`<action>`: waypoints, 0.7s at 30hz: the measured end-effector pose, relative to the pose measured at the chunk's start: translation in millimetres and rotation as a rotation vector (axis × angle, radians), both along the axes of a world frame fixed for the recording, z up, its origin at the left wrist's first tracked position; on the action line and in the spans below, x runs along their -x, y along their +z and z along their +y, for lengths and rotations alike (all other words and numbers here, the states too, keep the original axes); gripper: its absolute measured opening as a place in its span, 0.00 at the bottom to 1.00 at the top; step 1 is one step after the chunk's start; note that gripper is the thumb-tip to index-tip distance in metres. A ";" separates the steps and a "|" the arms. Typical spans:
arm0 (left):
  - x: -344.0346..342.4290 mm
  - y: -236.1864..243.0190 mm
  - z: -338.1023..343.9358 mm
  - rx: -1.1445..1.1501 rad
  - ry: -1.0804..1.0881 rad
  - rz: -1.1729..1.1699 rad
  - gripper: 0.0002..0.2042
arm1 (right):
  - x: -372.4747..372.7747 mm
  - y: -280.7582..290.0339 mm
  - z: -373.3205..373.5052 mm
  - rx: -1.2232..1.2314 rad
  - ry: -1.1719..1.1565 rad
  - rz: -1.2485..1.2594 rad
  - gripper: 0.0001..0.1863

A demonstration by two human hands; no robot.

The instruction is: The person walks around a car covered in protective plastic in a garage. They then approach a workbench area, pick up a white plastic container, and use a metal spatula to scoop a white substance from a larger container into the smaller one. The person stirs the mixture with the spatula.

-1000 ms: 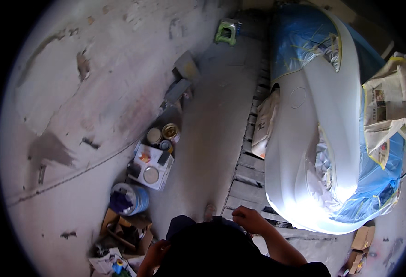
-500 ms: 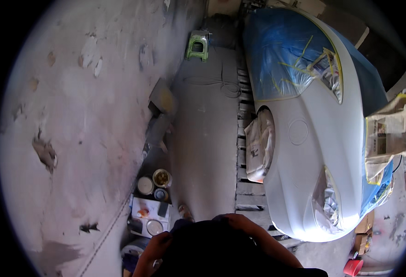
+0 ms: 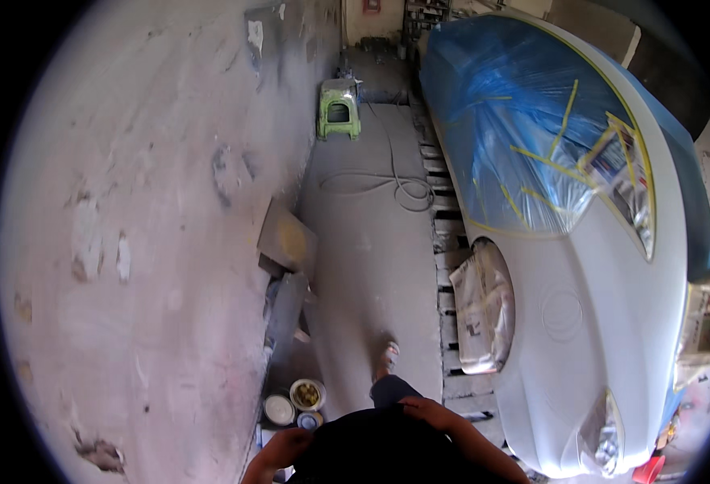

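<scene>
My left hand [image 3: 290, 445] is low beside my dark clothing, near several small paint tubs. My right hand [image 3: 427, 410] rests against the clothing at my waist, above my bent leg. The fingers of both hands are partly lost against the dark cloth, so whether they hold anything does not show. To my right stands a pale car [image 3: 540, 266], its window side masked with blue plastic sheet [image 3: 504, 129] and yellow tape. Newspaper [image 3: 476, 323] covers the front wheel, and a wrapped headlight [image 3: 605, 442] sits at the near end.
A narrow grey floor [image 3: 367, 258] runs ahead between the stained wall [image 3: 169, 242] and a slatted grating beside the car. Along it are a green stool [image 3: 339, 87], a looped hose [image 3: 415, 202], a box [image 3: 289, 238] and an open tub [image 3: 308, 394]. A red bucket [image 3: 649, 469] stands near right.
The view has shifted forward: stool, hose, box and tubs appear lower and nearer. A foot and leg now reach further ahead. Both hands stay close to my body.
</scene>
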State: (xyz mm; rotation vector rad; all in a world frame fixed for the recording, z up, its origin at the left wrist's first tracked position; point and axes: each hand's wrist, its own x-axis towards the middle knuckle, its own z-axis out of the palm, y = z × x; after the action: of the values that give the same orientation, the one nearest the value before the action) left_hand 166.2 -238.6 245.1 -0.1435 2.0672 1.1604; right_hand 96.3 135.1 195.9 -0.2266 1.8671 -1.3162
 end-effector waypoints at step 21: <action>567.4 -26.3 -11.7 -0.086 0.188 0.054 0.14 | 515.4 -67.5 50.5 -0.374 -0.385 0.227 0.12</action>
State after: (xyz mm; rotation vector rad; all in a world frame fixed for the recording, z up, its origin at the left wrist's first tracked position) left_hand -401.2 -250.3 218.8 -0.2732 2.0814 1.3778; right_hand -419.0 185.6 128.4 0.1969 2.3955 -1.1899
